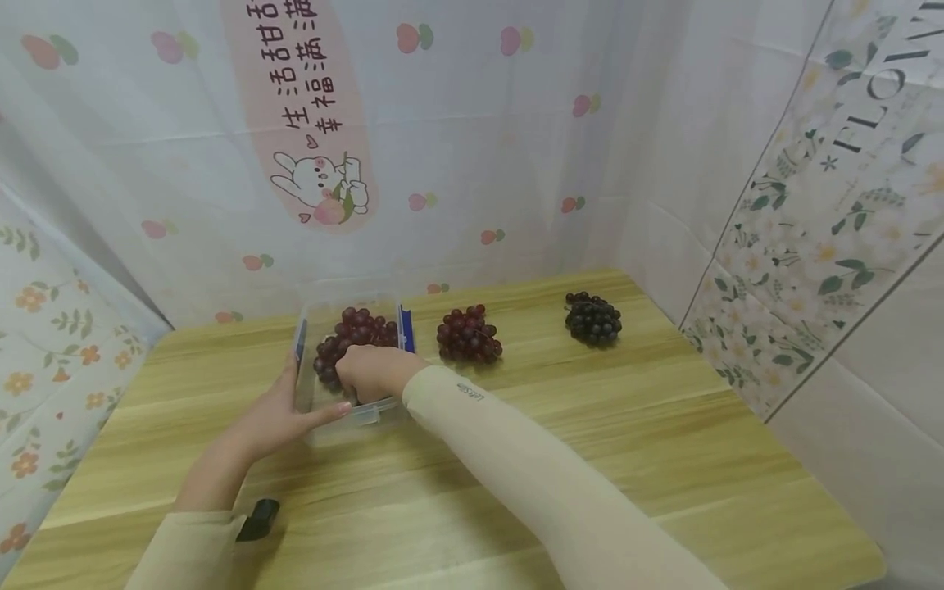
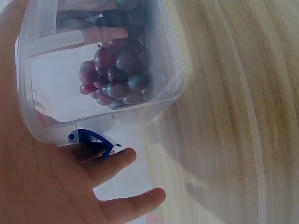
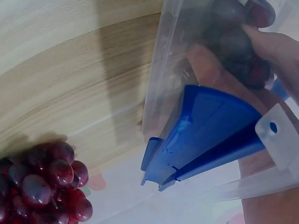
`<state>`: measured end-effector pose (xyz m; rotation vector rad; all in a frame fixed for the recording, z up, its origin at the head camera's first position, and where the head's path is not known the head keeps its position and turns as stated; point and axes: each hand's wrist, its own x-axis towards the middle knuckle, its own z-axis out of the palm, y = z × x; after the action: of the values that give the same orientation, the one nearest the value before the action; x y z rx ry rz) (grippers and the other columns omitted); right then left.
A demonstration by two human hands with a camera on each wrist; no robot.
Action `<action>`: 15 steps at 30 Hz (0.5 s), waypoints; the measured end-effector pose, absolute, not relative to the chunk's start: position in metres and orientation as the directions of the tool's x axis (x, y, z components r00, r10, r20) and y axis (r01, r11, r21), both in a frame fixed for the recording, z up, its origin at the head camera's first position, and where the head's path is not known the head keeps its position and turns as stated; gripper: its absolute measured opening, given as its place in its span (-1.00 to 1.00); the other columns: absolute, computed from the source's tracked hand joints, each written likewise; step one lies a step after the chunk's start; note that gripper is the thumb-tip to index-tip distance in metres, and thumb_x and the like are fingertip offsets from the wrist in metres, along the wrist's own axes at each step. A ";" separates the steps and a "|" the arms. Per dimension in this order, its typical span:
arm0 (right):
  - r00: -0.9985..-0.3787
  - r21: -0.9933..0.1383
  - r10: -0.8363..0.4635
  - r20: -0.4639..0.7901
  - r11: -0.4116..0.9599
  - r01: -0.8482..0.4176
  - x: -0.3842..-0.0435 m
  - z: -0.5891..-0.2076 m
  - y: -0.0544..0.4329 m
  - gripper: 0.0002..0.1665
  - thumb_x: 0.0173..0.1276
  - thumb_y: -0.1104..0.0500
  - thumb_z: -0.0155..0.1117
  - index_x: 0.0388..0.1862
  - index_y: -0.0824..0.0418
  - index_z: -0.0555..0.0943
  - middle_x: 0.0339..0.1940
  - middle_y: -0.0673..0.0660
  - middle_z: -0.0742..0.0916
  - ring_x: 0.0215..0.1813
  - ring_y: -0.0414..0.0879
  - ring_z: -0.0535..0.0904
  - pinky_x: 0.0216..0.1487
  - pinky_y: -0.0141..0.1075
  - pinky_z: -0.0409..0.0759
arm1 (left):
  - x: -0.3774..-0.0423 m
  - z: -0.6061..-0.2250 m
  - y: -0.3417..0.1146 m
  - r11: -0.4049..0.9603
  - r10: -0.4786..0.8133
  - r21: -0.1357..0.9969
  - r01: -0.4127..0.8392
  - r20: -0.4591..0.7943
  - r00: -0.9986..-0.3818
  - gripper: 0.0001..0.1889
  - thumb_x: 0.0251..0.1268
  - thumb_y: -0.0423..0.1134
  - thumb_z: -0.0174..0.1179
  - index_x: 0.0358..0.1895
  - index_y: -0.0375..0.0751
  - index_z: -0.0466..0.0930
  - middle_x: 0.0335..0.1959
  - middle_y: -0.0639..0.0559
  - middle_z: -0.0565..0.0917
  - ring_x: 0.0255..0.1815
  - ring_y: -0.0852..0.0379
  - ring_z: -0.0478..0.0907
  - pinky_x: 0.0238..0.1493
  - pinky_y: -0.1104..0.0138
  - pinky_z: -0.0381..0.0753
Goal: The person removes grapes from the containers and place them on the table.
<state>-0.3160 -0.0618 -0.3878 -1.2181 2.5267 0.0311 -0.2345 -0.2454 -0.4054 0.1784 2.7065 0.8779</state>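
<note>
A clear plastic box (image 1: 366,417) without a lid on it stands at the left of the table, with dark red grapes (image 1: 361,325) inside. My right hand (image 1: 376,370) reaches down into the box; seen through its wall in the right wrist view, the fingers and thumb grip grapes (image 3: 236,44). Against the box's near left corner rests my left hand (image 1: 276,418), its thumb stretched along the front rim and its fingers at the left side. In the left wrist view, straight, spread fingers (image 2: 114,165) lie beside a blue latch (image 2: 93,137). Another blue latch (image 3: 210,135) hangs unfastened on the right side.
A bunch of red grapes (image 1: 469,334) lies just right of the box. Farther right is a bunch of black grapes (image 1: 593,318). Printed curtains (image 1: 479,164) hang around the wood-grain table (image 1: 627,442). A black device (image 1: 258,520) sits at the left wrist.
</note>
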 end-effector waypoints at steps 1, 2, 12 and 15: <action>-0.579 -0.131 -0.756 -0.307 0.636 -0.760 -0.317 -0.388 -0.062 -0.61 0.50 0.40 0.29 -0.50 0.02 0.67 -0.65 -0.12 0.44 -0.57 -0.26 0.19 -0.47 -0.42 0.28 | -0.234 -0.405 -0.246 0.807 0.205 0.590 0.027 -0.238 -0.949 0.46 0.39 0.44 0.22 0.59 -0.28 -0.87 0.68 -0.64 -0.35 0.65 -0.71 -0.13 0.53 -0.49 0.17; -0.582 -0.142 -0.754 -0.304 0.640 -0.755 -0.317 -0.388 -0.062 -0.60 0.50 0.41 0.29 -0.50 0.01 0.68 -0.65 -0.13 0.45 -0.57 -0.27 0.20 -0.48 -0.43 0.29 | -0.234 -0.405 -0.246 0.807 0.205 0.590 0.025 -0.241 -0.949 0.46 0.38 0.45 0.22 0.59 -0.28 -0.88 0.68 -0.63 -0.36 0.66 -0.70 -0.14 0.54 -0.49 0.17; -0.630 -0.206 -0.745 -0.220 0.667 -0.716 -0.314 -0.388 -0.056 -0.62 0.49 0.42 0.26 -0.06 0.02 0.89 -0.03 -0.06 0.89 -0.14 -0.29 0.76 -0.12 -0.49 0.71 | -0.234 -0.406 -0.246 0.778 0.217 0.628 0.024 -0.232 -0.948 0.48 0.36 0.43 0.27 0.59 -0.21 -0.90 0.70 -0.59 -0.39 0.68 -0.68 -0.15 0.54 -0.46 0.21; -0.654 -0.213 -0.737 -0.171 0.676 -0.706 -0.309 -0.386 -0.055 -0.61 0.50 0.40 0.27 0.09 0.05 0.85 0.12 -0.05 0.86 0.05 -0.25 0.80 0.05 -0.46 0.74 | -0.235 -0.407 -0.247 0.773 0.221 0.634 0.028 -0.227 -0.949 0.48 0.36 0.42 0.28 0.60 -0.20 -0.90 0.70 -0.59 -0.38 0.68 -0.67 -0.14 0.52 -0.45 0.26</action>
<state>-0.3090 -0.0549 -0.3856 -1.1600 2.6474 -0.1867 -0.2347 -0.2472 -0.4066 0.1922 2.6784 0.9519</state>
